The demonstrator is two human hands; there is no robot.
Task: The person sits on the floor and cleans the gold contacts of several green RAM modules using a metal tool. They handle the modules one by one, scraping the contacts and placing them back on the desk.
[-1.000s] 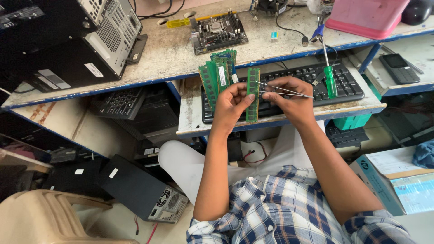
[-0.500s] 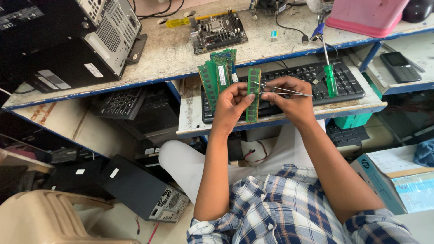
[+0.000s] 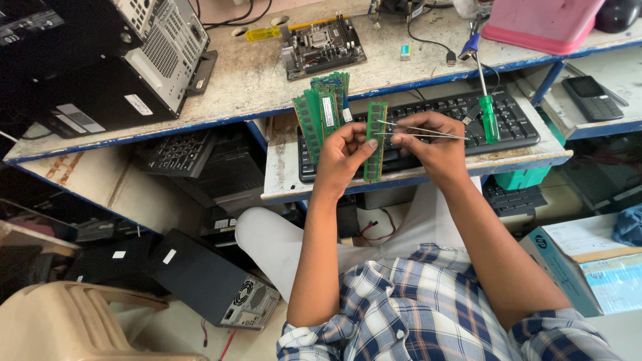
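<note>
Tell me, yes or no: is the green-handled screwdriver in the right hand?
No. The green-handled screwdriver lies on the keyboard; the right hand holds tweezers.

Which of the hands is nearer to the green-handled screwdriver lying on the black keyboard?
Right. The right hand sits just left of the green-handled screwdriver; the left hand is farther left, holding green memory sticks.

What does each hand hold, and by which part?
Left hand: green memory module, by its long edge. Right hand: metal tweezers, near the tips.

The hands cover the middle of the keyboard [image 3: 468,110]; the pink tray [image 3: 542,23] is cut off by the top edge.
</note>
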